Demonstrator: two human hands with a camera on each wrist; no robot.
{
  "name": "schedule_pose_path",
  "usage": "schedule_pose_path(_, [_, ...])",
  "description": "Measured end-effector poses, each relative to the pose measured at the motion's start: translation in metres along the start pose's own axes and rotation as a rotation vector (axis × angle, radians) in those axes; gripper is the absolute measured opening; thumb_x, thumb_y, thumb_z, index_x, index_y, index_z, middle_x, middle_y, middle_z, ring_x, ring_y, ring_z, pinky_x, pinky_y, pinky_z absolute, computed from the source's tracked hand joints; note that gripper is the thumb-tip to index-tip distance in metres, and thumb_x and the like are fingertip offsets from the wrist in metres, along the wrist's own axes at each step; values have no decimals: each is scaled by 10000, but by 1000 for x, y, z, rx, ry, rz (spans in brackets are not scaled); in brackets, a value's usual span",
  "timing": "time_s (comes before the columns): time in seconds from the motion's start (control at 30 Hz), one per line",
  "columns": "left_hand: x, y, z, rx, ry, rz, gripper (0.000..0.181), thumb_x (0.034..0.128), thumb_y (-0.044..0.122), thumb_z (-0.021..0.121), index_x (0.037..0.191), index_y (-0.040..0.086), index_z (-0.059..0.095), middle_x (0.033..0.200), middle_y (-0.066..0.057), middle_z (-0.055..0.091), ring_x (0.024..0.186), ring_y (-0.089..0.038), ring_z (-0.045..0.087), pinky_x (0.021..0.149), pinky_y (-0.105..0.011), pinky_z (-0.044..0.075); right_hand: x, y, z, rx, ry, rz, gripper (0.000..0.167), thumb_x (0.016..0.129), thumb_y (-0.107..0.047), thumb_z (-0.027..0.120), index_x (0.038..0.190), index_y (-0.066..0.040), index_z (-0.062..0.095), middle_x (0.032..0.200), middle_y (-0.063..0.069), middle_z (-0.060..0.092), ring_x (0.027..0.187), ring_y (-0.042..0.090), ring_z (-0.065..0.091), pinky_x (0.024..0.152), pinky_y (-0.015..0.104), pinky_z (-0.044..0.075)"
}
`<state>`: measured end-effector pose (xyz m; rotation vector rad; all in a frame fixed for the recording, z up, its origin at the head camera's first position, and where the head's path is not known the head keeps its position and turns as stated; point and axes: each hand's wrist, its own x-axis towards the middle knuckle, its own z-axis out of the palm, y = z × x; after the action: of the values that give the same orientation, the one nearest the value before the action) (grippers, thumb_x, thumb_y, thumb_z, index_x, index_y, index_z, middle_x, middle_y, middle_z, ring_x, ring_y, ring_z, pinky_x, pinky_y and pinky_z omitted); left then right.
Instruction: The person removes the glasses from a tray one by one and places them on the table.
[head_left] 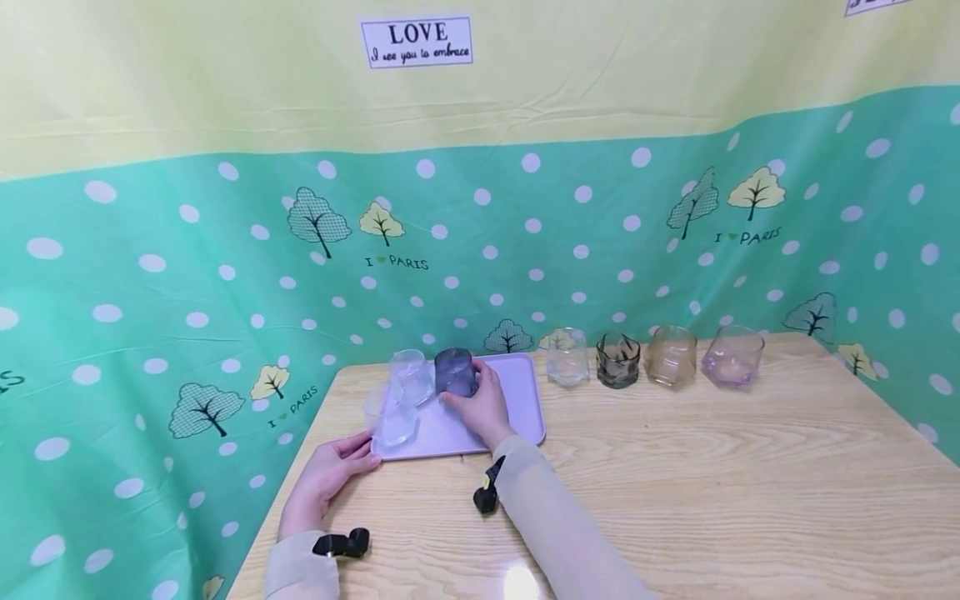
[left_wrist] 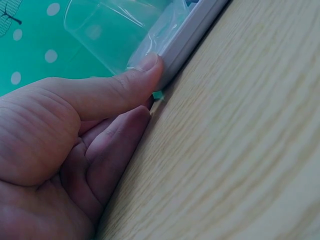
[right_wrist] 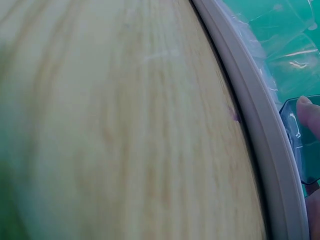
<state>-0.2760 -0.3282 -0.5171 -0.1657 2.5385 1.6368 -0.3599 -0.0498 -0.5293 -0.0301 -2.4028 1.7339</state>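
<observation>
A lavender tray (head_left: 517,392) lies at the left of the wooden table. My right hand (head_left: 486,404) grips a dark blue-grey glass (head_left: 453,372) toward the tray's back, thumb on the near side. In the right wrist view only part of that glass (right_wrist: 297,135) and some fingers show at the right edge. My left hand (head_left: 330,475) holds the tray's near left corner. Its thumb (left_wrist: 135,75) lies on the rim in the left wrist view, other fingers below. Two clear glasses, one farther back (head_left: 411,377) and one nearer (head_left: 392,417), stand on the tray's left side.
Along the table's back, right of the tray, stand a clear glass (head_left: 567,358), a dark grey glass (head_left: 618,362), an amber glass (head_left: 671,357) and a pinkish glass (head_left: 733,357). A green dotted curtain (head_left: 585,233) hangs behind the wooden table (head_left: 675,500).
</observation>
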Motion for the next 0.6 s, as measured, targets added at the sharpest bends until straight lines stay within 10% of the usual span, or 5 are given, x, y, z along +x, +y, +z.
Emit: schedule_pose_path(0.6, [-2, 5, 0, 25, -2, -12, 743, 894, 154, 887, 1528, -13, 539, 1462, -155, 607, 1510, -356, 412, 1277, -576, 231, -26, -13, -42, 373, -83, 148, 979, 822, -212, 934, 1606, 8, 390, 1597, 260, 463, 1445, 443, 470, 1241, 550, 353])
